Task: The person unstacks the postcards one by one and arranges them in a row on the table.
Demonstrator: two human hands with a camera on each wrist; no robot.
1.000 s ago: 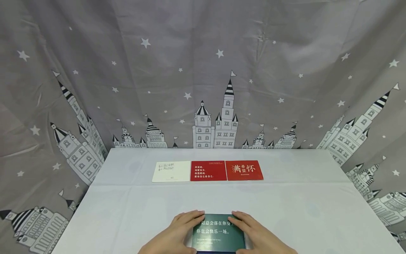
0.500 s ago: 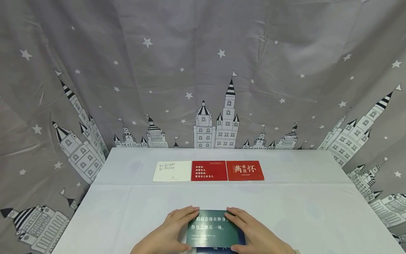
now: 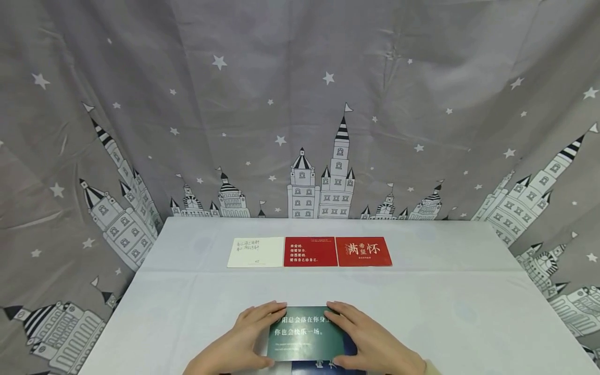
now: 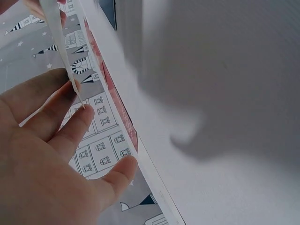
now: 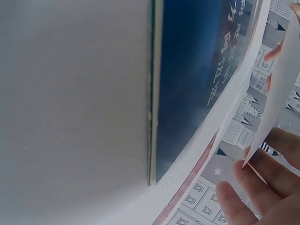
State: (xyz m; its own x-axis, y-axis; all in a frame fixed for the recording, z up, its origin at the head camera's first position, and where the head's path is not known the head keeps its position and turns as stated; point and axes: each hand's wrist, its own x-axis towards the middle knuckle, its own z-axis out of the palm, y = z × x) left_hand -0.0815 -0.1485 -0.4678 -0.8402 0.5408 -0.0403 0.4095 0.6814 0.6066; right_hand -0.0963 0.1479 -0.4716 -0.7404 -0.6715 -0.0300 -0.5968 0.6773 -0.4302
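A green postcard point(image 3: 304, 336) with white Chinese lettering is held level by both hands in the head view. My left hand point(image 3: 241, 336) grips its left edge, fingers at the far corner and thumb at the near one. On the opposite edge, my right hand point(image 3: 372, 336) holds it the same way. Under it, partly hidden, lies a dark blue postcard point(image 3: 323, 368) with white lettering. The right wrist view shows this blue card point(image 5: 190, 89) on a thin stack, apart from the held card point(image 5: 269, 117), which appears nearly edge-on.
Farther back on the white table point(image 3: 422, 312), three postcards lie side by side in a row: a cream one point(image 3: 255, 255), a red one point(image 3: 309, 255) and another red one point(image 3: 363, 255). A grey curtain point(image 3: 300, 94) printed with castles and stars hangs behind.
Both hands have moved left and slightly away from me with the green postcard. More of the blue postcard beneath shows now. The row of three postcards stays in place.
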